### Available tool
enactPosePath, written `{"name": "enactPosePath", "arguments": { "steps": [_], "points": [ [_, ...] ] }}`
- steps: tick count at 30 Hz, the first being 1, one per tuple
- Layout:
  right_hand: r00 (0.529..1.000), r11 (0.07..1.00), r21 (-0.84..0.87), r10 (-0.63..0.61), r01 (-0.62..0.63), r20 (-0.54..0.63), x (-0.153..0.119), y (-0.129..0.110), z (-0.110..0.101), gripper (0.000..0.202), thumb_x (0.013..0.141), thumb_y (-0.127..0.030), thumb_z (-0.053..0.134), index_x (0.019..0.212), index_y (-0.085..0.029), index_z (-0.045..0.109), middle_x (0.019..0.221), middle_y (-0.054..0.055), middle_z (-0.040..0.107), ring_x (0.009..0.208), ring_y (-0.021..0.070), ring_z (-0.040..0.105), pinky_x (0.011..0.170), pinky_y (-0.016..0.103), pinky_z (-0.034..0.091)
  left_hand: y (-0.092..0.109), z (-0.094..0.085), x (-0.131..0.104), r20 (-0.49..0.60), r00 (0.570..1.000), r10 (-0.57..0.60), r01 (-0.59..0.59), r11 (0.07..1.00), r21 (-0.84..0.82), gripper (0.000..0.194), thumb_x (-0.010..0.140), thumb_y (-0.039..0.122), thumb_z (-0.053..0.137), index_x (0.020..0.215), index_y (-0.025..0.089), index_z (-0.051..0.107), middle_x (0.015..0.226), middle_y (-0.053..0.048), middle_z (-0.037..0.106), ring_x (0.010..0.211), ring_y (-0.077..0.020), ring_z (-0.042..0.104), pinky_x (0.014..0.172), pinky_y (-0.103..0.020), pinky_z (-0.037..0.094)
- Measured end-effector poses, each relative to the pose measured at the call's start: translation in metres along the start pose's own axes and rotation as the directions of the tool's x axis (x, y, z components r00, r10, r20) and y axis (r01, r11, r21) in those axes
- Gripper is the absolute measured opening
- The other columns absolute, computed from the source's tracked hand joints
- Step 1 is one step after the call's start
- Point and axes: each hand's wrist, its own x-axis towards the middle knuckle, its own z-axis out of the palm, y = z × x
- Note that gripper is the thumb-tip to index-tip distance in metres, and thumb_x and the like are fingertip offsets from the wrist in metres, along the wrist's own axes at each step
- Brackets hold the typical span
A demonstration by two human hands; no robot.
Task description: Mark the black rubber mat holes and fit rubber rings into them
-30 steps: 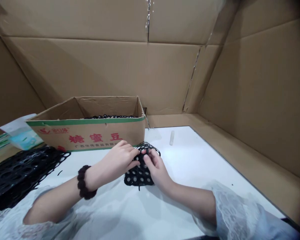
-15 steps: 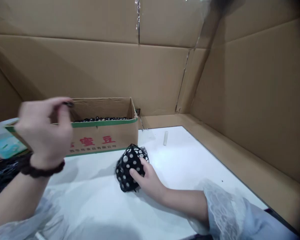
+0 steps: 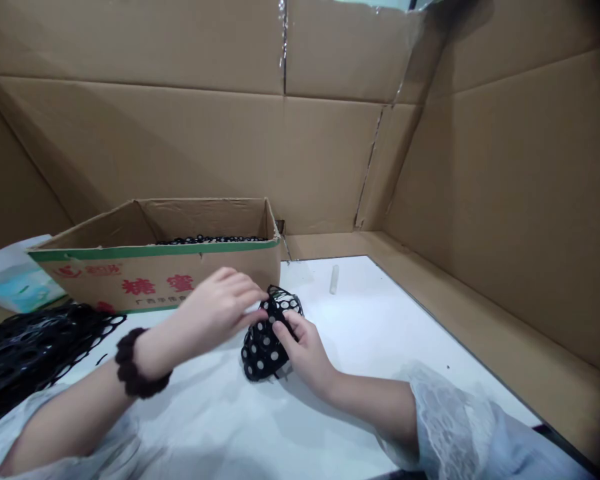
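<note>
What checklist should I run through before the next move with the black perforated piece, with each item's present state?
1. Right hand has the black perforated piece: ok, thumb and fingers pinch it.
2. Left hand grips it too: cannot tell; fingertips meet its upper left side, contact unclear.
3. Printed cardboard box open on top: ok.
4. Clear tube away from both hands: ok, it lies beyond the right hand.
5. White tabletop free of loose scraps: not ok; a thin black strip lies near the left forearm.

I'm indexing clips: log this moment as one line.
left hand: at black dotted piece, grip unclear | right hand: holding its right side | open cardboard box: behind, leftward
</note>
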Motion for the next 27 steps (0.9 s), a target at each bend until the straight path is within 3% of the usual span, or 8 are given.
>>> {"name": "enactPosePath", "arguments": {
  "steps": [5, 9, 15, 17, 20, 22, 25, 27],
  "points": [
    [0.998, 0.999, -0.039, -0.030, 0.032, 0.049, -0.003, -0.003, 0.000, 0.024, 0.087, -0.035, 0.041, 0.074, -0.017, 0.049, 0.069, -0.001, 0.045, 0.067, 0.0120, 0.042, 0.064, 0.024, 0.036, 0.020, 0.013, 0.000, 0.177, 0.984, -0.032, 0.062, 0.984, -0.169, 0.028, 0.088, 0.037, 0.044, 0.105, 0.019, 0.058, 0.086, -0.004, 0.065, 0.079, -0.0160, 0.058, 0.080, -0.032, 0.039],
    [0.996, 0.995, -0.082, -0.053, 0.059, 0.069, -0.003, -0.003, 0.000, 0.025, 0.088, -0.034, 0.040, 0.073, -0.017, 0.049, 0.066, -0.002, 0.041, 0.062, 0.0107, 0.038, 0.059, 0.024, 0.033, 0.022, 0.012, -0.002, 0.178, 0.982, -0.067, 0.099, 0.979, -0.177, 0.026, 0.091, 0.024, 0.036, 0.105, 0.019, 0.057, 0.086, -0.005, 0.066, 0.077, -0.0158, 0.059, 0.080, -0.032, 0.039],
    [0.998, 0.993, -0.102, -0.050, 0.054, 0.036, -0.005, -0.003, 0.001, 0.025, 0.088, -0.035, 0.040, 0.074, -0.017, 0.050, 0.064, -0.003, 0.037, 0.058, 0.0100, 0.034, 0.054, 0.023, 0.030, 0.035, 0.020, 0.000, 0.104, 0.981, -0.163, 0.163, 0.987, 0.014, 0.025, 0.086, 0.011, 0.030, 0.075, 0.015, 0.052, 0.062, -0.003, 0.058, 0.057, -0.0154, 0.052, 0.067, -0.031, 0.041],
    [0.998, 0.996, -0.082, -0.025, 0.029, 0.052, -0.009, -0.002, 0.002, 0.024, 0.088, -0.036, 0.040, 0.082, -0.017, 0.054, 0.068, -0.001, 0.043, 0.062, 0.0113, 0.040, 0.058, 0.023, 0.034, 0.022, 0.016, -0.001, -0.087, 0.951, -0.297, 0.302, 0.952, 0.047, 0.024, 0.088, 0.014, 0.030, 0.076, 0.016, 0.051, 0.066, -0.004, 0.059, 0.061, -0.0156, 0.053, 0.064, -0.029, 0.040],
    [0.991, 0.997, -0.077, 0.024, -0.014, 0.130, -0.014, -0.002, 0.003, 0.025, 0.088, -0.036, 0.041, 0.086, -0.017, 0.057, 0.073, 0.001, 0.050, 0.070, 0.0135, 0.046, 0.064, 0.025, 0.038, -0.022, 0.002, -0.007, -0.471, 0.760, -0.448, 0.556, 0.823, 0.115, 0.027, 0.090, 0.022, 0.030, 0.085, 0.015, 0.056, 0.079, -0.006, 0.063, 0.075, -0.0167, 0.056, 0.070, -0.031, 0.040],
    [0.984, 0.996, -0.083, 0.032, -0.018, 0.175, -0.016, -0.002, 0.004, 0.024, 0.088, -0.035, 0.041, 0.085, -0.016, 0.055, 0.073, 0.001, 0.049, 0.070, 0.0136, 0.047, 0.064, 0.025, 0.038, -0.056, -0.006, -0.015, -0.530, 0.665, -0.526, 0.666, 0.739, 0.102, 0.036, 0.092, 0.027, 0.025, 0.107, 0.012, 0.053, 0.092, -0.006, 0.064, 0.090, -0.0184, 0.056, 0.079, -0.036, 0.036],
    [0.984, 0.998, -0.068, 0.027, -0.015, 0.176, -0.015, -0.001, 0.004, 0.018, 0.088, -0.033, 0.041, 0.086, -0.018, 0.051, 0.069, -0.001, 0.044, 0.063, 0.0113, 0.041, 0.059, 0.024, 0.035, -0.087, -0.012, -0.024, -0.388, 0.707, -0.592, 0.679, 0.721, 0.137, 0.060, 0.091, 0.047, 0.020, 0.130, 0.004, 0.035, 0.129, -0.017, 0.042, 0.117, -0.0313, 0.041, 0.077, -0.043, 0.031],
    [0.986, 0.998, -0.049, 0.037, -0.029, 0.163, -0.013, 0.002, 0.003, 0.015, 0.088, -0.032, 0.040, 0.089, -0.020, 0.048, 0.067, -0.002, 0.040, 0.059, 0.0106, 0.037, 0.058, 0.023, 0.034, -0.085, -0.015, -0.024, -0.349, 0.740, -0.575, 0.643, 0.756, 0.120, 0.063, 0.091, 0.049, 0.017, 0.130, 0.003, 0.033, 0.138, -0.018, 0.031, 0.123, -0.0316, 0.033, 0.079, -0.043, 0.029]
  ]
}}
